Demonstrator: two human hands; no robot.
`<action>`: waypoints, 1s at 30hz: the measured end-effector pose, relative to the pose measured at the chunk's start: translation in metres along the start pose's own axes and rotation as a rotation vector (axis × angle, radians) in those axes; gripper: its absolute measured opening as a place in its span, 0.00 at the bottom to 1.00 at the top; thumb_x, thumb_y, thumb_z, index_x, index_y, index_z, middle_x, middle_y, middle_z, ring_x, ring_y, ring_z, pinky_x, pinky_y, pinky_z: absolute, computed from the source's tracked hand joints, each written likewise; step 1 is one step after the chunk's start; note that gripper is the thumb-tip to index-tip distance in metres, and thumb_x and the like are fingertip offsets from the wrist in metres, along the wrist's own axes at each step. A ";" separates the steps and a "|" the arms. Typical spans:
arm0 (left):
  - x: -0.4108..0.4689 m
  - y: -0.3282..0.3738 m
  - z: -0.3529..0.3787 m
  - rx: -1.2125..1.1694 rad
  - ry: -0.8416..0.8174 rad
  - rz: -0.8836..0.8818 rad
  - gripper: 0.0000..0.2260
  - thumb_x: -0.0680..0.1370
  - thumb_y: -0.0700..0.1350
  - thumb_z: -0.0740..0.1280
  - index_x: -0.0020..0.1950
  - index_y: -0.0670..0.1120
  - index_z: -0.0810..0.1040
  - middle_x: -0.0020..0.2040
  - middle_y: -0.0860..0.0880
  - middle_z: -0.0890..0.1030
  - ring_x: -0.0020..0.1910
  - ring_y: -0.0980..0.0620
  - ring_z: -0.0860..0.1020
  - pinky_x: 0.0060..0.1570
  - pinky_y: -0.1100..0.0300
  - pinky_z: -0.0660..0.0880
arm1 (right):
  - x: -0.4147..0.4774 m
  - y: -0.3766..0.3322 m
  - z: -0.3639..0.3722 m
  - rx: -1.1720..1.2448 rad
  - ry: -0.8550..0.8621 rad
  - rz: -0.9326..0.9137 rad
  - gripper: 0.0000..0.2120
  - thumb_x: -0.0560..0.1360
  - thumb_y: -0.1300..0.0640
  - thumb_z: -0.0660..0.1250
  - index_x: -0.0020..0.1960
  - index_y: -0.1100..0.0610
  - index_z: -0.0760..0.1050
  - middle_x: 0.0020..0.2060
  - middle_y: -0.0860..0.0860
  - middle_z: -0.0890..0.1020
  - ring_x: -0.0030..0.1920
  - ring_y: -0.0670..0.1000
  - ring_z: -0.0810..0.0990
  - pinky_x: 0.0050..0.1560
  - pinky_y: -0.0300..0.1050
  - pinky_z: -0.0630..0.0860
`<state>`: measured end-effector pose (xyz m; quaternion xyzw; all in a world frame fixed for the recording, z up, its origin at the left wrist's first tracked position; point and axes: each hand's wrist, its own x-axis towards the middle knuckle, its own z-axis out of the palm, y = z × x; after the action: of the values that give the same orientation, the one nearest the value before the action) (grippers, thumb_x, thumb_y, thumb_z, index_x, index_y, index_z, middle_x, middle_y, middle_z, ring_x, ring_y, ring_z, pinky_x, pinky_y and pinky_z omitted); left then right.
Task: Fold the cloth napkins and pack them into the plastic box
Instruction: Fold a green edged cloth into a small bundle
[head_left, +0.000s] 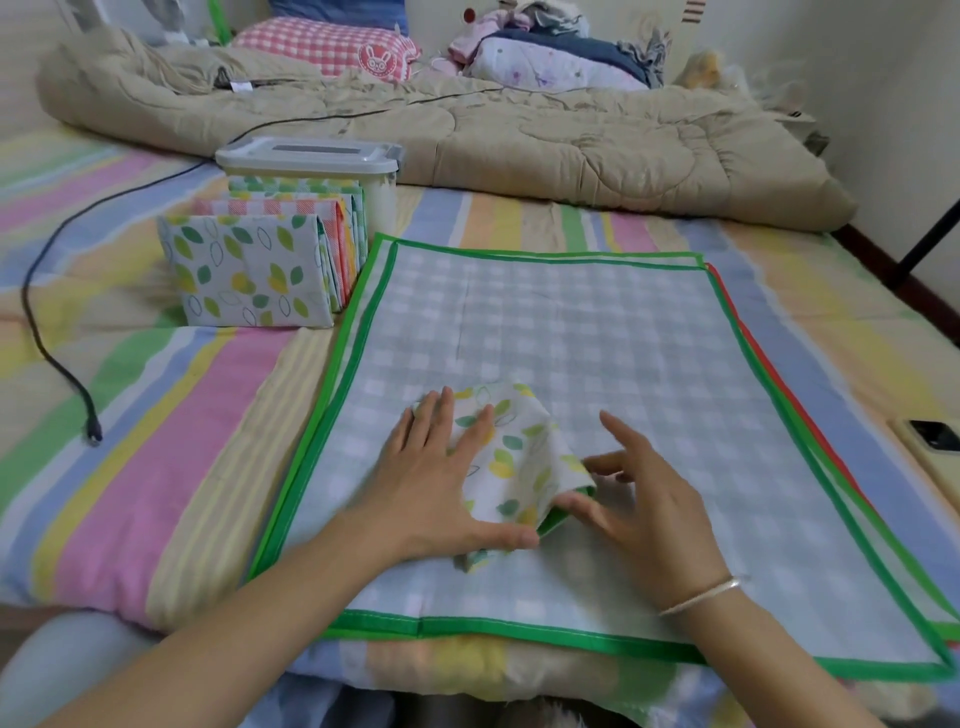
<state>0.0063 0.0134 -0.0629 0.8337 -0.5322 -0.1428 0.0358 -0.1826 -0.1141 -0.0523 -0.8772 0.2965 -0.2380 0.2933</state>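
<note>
Two hands: both at the leaf-print napkin (519, 457), one on each side of it, bare forearms reaching in from the near edge.
Left hand (441, 483): lies flat on the left half of the leaf-print napkin, fingers straight and slightly spread, pressing it down; the thumb stretches along the napkin's near edge. No finger curls round the cloth.
Right hand (641, 501): wide and relaxed, fingers spread, just right of the napkin. The thumb tip is against the green-trimmed fold at its right edge and the index fingertip is close by; whether that finger touches cannot be told. It grips nothing.
Leaf-print napkin: folded small, white with green and yellow leaves, partly under the left palm, its right part bulging up a little. It lies on the near middle of the gingham cloth (571, 322).
Gingham cloth: pale check with a green border, spread flat; a red-bordered cloth (748, 338) peeks from under its right side.
Folded napkins (260, 270): a row standing on edge, well left of and beyond the hands, far end against the plastic box (311, 161).
Plastic box: translucent, grey lid on.
Bracelet (701, 596): thin, on the right wrist.
Striped sheet (156, 415): covers the bed; a black cable (49, 332) lies on it at left, a phone (932, 435) at the right edge.
Beige quilt (519, 135): bunched across the far side.
</note>
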 end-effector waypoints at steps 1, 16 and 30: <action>0.001 0.007 0.001 -0.035 0.041 -0.056 0.62 0.53 0.87 0.46 0.78 0.57 0.29 0.78 0.43 0.27 0.76 0.46 0.26 0.77 0.44 0.37 | 0.001 -0.006 0.004 0.058 0.029 0.060 0.33 0.64 0.32 0.65 0.65 0.45 0.70 0.40 0.39 0.82 0.40 0.38 0.78 0.41 0.29 0.71; 0.013 -0.070 -0.038 -0.552 0.936 -0.251 0.41 0.74 0.68 0.60 0.79 0.45 0.57 0.80 0.40 0.56 0.80 0.46 0.51 0.77 0.43 0.50 | 0.122 -0.120 0.062 0.482 -0.052 -0.051 0.08 0.82 0.65 0.54 0.57 0.58 0.68 0.46 0.43 0.77 0.45 0.39 0.76 0.41 0.31 0.73; 0.064 -0.239 -0.060 -0.563 1.055 -0.585 0.50 0.66 0.46 0.82 0.79 0.41 0.55 0.70 0.35 0.65 0.69 0.37 0.65 0.59 0.41 0.72 | 0.234 -0.185 0.210 0.103 0.171 0.012 0.11 0.78 0.52 0.65 0.60 0.49 0.72 0.53 0.47 0.76 0.54 0.49 0.74 0.42 0.45 0.72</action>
<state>0.2575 0.0531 -0.0690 0.8607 -0.1376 0.1468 0.4676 0.1784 -0.0696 -0.0247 -0.8357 0.3131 -0.3252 0.3128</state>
